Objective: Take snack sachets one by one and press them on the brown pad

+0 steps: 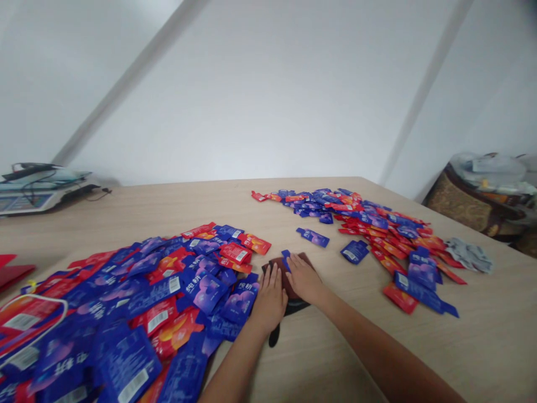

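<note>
Side by side, my two hands lie over a flat brown pad [311,262] with a dark edge. My left hand [269,296] rests on its left part with the fingers stretched out flat, next to the large pile of pouches. My right hand [302,278] lies flat on the pad too, its fingertips touching a small blue pouch [286,254] whose lower part they cover. Black material [293,305] shows below the pad, and a dark rounded tip [274,336] sticks out beneath my left wrist. What lies under both palms is hidden.
A big heap of blue and red pouches [142,285] fills the left of the wooden table [201,204]. Another pile [377,224] runs along the right, beside crumpled grey-white material [469,255]. A scale [39,198] stands at the back left; a patterned chair [465,198] is beyond the right edge.
</note>
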Demonstrator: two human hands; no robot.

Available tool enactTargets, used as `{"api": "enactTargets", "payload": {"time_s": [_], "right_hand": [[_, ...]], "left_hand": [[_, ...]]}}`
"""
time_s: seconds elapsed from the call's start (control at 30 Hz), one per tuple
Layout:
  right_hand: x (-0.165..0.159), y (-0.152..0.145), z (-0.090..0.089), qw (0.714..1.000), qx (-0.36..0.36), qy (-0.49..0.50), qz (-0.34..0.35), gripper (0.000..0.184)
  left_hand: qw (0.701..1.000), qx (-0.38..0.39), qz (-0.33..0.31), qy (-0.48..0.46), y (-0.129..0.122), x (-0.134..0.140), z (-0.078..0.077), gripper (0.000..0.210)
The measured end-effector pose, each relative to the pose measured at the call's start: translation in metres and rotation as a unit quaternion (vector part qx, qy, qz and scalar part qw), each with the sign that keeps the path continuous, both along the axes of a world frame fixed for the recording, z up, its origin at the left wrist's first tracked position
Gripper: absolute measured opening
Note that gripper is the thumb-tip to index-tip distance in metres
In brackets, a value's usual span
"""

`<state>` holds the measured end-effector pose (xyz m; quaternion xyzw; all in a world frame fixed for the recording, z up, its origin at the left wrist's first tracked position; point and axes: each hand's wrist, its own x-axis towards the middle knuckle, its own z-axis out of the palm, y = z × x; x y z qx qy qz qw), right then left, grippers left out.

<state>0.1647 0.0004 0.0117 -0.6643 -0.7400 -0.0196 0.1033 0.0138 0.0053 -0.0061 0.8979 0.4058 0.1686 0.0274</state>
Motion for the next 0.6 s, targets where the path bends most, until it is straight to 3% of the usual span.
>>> {"api": "enactTargets", "payload": {"time_s": [0.1,0.2,0.37,0.47,0.6], "right_hand": [[-0.006,-0.026,0.002,0.999,-0.011,-0.044,0.003,0.049],[-0.001,-0.039,0.017,0.999,-0.025,-0.042,-0.02,0.057],[0.039,-0.027,0.046,0.985,0.023,0.153,-0.072,0.057],[0.051,-0.022,0.037,0.973,0.038,0.212,-0.089,0.053],[0.033,-0.032,0.003,0.993,0.064,0.097,-0.017,0.05]], "left_hand": [[1.0,-0.004,-0.001,-0.003,0.0,-0.001,0.002,0.055],[1.0,-0.009,-0.007,-0.007,-0.001,-0.001,0.005,0.054],[1.0,-0.014,-0.003,-0.012,-0.001,0.0,0.005,0.053],[1.0,-0.006,-0.005,-0.013,-0.001,0.0,0.004,0.053],[1.0,-0.006,0.0,-0.007,-0.001,-0.001,0.002,0.055]]}}
